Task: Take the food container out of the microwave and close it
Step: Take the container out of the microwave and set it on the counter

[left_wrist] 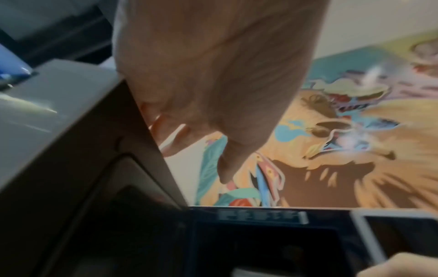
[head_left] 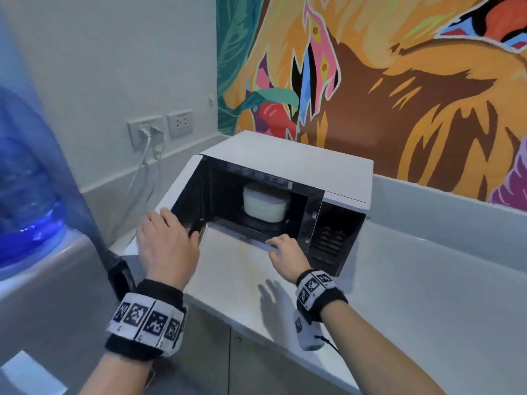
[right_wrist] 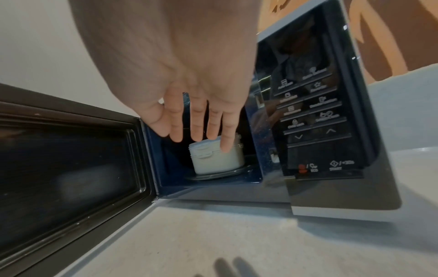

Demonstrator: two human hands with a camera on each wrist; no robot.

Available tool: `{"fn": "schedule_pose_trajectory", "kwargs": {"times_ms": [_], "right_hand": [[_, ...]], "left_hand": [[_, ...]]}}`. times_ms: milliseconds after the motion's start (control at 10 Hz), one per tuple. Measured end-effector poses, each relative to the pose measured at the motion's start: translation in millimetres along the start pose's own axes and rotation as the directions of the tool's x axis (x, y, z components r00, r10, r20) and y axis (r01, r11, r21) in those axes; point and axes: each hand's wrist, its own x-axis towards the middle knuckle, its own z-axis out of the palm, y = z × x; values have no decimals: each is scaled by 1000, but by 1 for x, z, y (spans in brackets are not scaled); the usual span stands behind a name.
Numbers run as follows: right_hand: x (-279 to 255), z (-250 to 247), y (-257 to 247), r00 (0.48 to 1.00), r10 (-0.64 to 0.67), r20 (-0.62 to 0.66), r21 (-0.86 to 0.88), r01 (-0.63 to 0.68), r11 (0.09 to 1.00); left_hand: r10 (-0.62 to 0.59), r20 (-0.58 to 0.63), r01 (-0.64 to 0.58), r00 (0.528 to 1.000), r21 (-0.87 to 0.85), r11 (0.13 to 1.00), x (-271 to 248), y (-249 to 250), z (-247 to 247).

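— Pale bench (head_left: pixel 413 280) along a grey wall, bright mural (head_left: pixel 399 81) behind. White microwave (head_left: pixel 285 155) on it, door (head_left: pixel 182 189) swung wide to the left. Blue water bottle (head_left: pixel 25 181) far left; wall sockets (head_left: pixel 159 129) with white cords plugged in.

— Food container?

— White, round, inside the cavity on the turntable, lid on: food container (head_left: pixel 265 203). Head view hides its base behind the cavity's lower edge; right wrist view shows the tub whole (right_wrist: pixel 215 159) and the clips on its lid.

— Hands?

— Left hand (head_left: pixel 166 243) rests on the door's top edge, fingers over it. Whether they curl round it, cannot tell; left wrist view is blurred and the door edge covers the fingertips. Right hand (head_left: pixel 285 252) at the cavity mouth, fingers straight and slightly apart, holding nothing, short of the container.

— Anything only one view gives?

— Control panel (right_wrist: pixel 312 121) legends show in the right wrist view; mostly too soft to read.
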Motion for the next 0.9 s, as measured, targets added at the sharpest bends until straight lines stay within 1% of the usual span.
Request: {"fn": "schedule_pose_trajectory", "kwargs": {"times_ms": [100, 200, 300, 400, 500, 600, 700, 800, 900], "right_hand": [[11, 2, -2, 1000, 9, 1, 41, -9, 999], [21, 1, -2, 999, 47, 1, 79, -47, 996], [32, -1, 0, 997, 83, -9, 142, -81, 987], [47, -3, 4, 987, 159, -20, 310, -145, 939], [69, -4, 7, 963, 268, -31, 485, -220, 847], [104, 6, 22, 918, 396, -4, 627, -306, 716], [134, 7, 29, 860, 507, 53, 754, -368, 545], [157, 0, 24, 817, 565, 115, 799, -414, 437], [176, -2, 31, 774, 598, 208, 715, -538, 447]], "left_hand": [[-81, 12, 80, 997, 67, 995, 12, -20, 7], [-110, -63, 113, 992, 49, 992, 18, -27, 17], [-132, -168, 123, 977, -64, 990, 18, -14, 28], [82, -279, -129, 957, -157, 979, 24, 27, 51], [491, -210, -533, 846, -284, 797, 50, 79, 85], [612, 30, -551, 790, -401, 732, 97, 121, 117], [479, 193, -400, 856, -340, 851, 152, 148, 141], [348, 434, -241, 831, -283, 928, 198, 161, 152], [327, 599, -247, 731, -214, 945, 230, 167, 168]]}}
